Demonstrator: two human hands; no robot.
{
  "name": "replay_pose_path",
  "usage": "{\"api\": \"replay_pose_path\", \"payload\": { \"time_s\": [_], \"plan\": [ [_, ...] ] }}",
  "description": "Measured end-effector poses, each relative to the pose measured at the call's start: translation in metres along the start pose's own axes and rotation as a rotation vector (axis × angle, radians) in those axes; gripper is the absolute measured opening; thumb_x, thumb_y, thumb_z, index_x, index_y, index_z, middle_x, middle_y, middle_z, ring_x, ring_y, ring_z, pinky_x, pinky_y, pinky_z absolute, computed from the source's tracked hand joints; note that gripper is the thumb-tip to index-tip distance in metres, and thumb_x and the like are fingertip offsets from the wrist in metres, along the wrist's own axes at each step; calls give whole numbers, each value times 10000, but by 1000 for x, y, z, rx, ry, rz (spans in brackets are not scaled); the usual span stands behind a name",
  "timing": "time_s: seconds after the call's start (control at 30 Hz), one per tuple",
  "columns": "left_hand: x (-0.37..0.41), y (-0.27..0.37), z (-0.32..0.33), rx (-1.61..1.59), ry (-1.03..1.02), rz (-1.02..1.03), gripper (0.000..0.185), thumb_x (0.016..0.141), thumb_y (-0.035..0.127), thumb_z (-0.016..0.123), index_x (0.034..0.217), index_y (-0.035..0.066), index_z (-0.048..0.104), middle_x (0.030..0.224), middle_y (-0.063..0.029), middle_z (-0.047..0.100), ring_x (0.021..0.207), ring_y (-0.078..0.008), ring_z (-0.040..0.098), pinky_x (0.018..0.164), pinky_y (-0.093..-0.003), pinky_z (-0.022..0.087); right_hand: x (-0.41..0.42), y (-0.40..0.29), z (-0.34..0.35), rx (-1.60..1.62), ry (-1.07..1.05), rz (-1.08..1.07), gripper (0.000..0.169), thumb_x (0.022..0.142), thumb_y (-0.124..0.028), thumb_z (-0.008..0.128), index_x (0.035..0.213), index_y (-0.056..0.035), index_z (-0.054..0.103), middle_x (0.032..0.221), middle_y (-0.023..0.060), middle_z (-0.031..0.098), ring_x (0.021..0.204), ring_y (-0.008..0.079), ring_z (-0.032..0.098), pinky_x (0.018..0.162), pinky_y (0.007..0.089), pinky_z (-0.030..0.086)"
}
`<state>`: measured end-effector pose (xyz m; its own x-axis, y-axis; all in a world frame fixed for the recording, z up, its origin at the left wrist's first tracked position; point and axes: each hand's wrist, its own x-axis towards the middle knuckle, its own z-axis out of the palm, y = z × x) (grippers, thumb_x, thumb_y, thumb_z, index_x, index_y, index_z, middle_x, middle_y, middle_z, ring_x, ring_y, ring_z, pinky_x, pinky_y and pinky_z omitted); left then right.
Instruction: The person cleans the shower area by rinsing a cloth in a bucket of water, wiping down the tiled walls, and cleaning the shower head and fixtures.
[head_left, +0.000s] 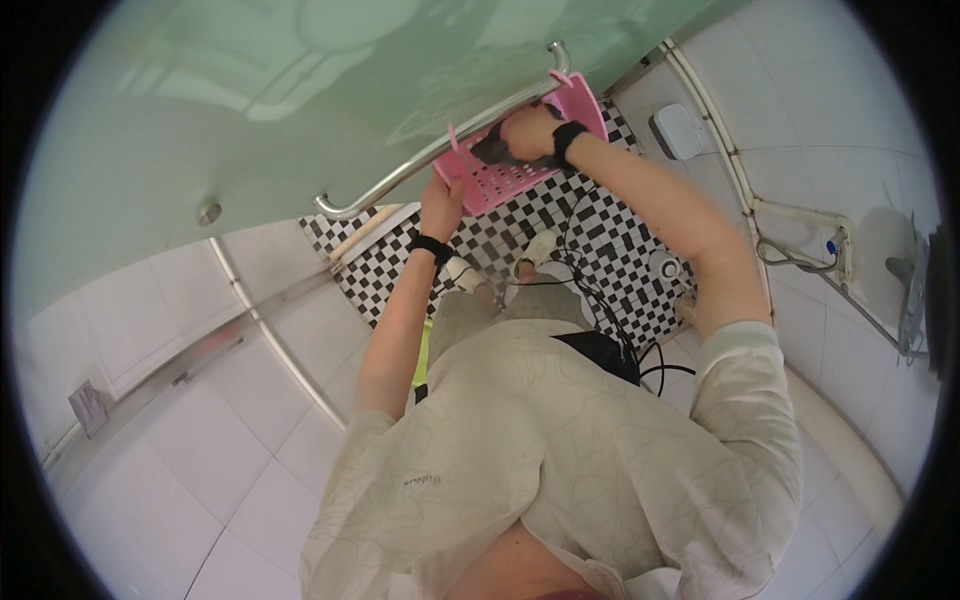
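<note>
A pink perforated plastic basket (491, 184) hangs by its hooks from a chrome rail (405, 169). My left hand (442, 206) grips the basket's near left end, fingers partly hidden behind its wall. Inside the basket, my right hand (532, 131) is closed on a dark cloth (491, 148). Part of the cloth shows left of the knuckles and more of it lies below the hand. A black band circles each wrist.
The rail is fixed to a greenish glass panel (262, 112). Black cables (600, 300) trail over the black-and-white checkered floor (517, 225) beside my feet. White pipes (739, 165) and a white soap box (679, 131) are on the right tiled wall. A round drain fitting (665, 266) is on the floor.
</note>
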<state>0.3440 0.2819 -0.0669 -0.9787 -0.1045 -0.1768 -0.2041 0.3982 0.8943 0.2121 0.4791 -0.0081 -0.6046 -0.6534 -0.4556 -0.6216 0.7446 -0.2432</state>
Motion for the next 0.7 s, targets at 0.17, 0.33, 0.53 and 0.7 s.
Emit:
{"api": "replay_pose_path", "payload": {
  "time_s": [0.17, 0.33, 0.53, 0.7],
  "plan": [
    [-1, 0, -2, 27, 12, 95, 362, 920, 153, 506, 1242, -11, 487, 971, -267, 660, 912, -475, 623, 779, -489, 490, 37, -47, 53, 20, -88, -20, 382, 874, -324, 540, 1149, -105, 690, 1248, 228, 601, 1158, 386, 574, 973, 512, 440],
    [-1, 4, -2, 23, -19, 66, 354, 912, 144, 511, 1229, -13, 495, 957, -290, 648, 921, -498, 604, 783, -489, 487, 70, -55, 88, -2, 85, 117, 487, 870, -371, 547, 1243, -65, 618, 1270, 212, 597, 1184, 391, 559, 991, 528, 414],
    [0, -2, 0, 177, 48, 142, 302, 903, 142, 505, 1149, -33, 526, 906, -292, 650, 863, -497, 609, 735, -519, 490, 48, -55, 59, 95, -165, -71, 392, 833, -271, 576, 1132, -39, 677, 1173, 231, 652, 1084, 397, 629, 930, 514, 472],
    [5, 4, 8, 179, 59, 93, 329, 905, 155, 517, 1174, -33, 497, 868, -273, 657, 840, -483, 621, 723, -540, 490, 14, -32, 50, -75, -159, 36, 347, 834, -229, 574, 1101, -54, 711, 1139, 191, 681, 1048, 383, 647, 838, 530, 496]
  ]
}}
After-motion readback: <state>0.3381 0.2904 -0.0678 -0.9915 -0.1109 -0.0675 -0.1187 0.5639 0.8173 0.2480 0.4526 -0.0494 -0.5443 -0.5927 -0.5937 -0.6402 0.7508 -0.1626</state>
